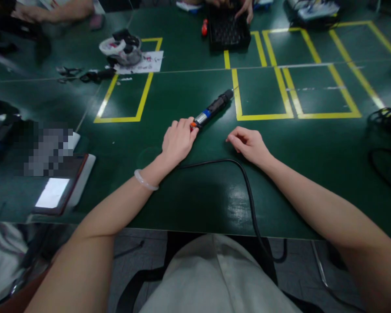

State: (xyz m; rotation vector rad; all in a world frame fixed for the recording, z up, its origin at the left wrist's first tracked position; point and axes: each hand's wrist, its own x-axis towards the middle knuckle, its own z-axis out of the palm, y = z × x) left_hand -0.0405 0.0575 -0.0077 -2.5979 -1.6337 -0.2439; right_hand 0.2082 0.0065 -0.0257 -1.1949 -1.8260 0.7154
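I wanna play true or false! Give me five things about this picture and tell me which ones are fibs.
The left hand is on a tool. True.
The right hand touches the tool too. False: the right hand is apart from it.
A pale bracelet is on the left arm. True.
The tape is red. False: the tape is yellow.
A black cable hangs over the near edge of the table. True.

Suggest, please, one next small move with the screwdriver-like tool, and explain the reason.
Perhaps bring the right-hand grip over to the middle of the screwdriver-like tool. The left-hand grip is only at the tool's rear end, no hand is on its front part, and the right-hand grip, loosely curled nearby, appears to hold nothing.
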